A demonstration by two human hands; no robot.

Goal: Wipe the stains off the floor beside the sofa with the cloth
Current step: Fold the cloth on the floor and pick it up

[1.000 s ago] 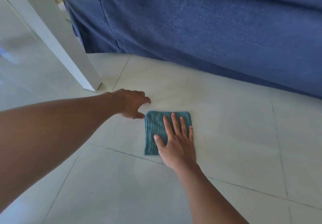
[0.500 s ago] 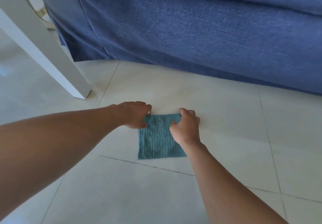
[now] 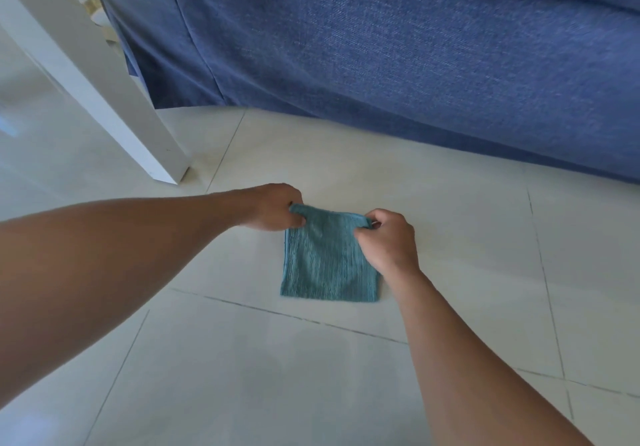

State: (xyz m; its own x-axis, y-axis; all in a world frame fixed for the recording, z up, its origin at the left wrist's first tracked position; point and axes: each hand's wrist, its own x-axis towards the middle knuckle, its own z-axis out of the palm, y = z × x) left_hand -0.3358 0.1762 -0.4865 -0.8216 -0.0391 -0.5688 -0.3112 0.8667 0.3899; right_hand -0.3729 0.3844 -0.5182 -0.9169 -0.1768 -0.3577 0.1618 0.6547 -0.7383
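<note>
A folded teal cloth [image 3: 327, 265] lies on the pale tiled floor [image 3: 450, 237] in front of the blue sofa [image 3: 398, 57]. My left hand [image 3: 273, 208] pinches the cloth's far left corner. My right hand [image 3: 388, 239] pinches its far right corner. The far edge is lifted slightly off the tiles between the two hands, while the near edge rests flat. I see no distinct stain on the floor around the cloth.
A white furniture leg [image 3: 104, 81] stands on the floor at the left, close to the sofa's corner. Dark grout lines cross the tiles near the cloth's front edge and to the right.
A second ago my right palm lay flat on the cloth and my left hand rested beside it. Both hands now grip the far corners, and the far edge has come up a little.
</note>
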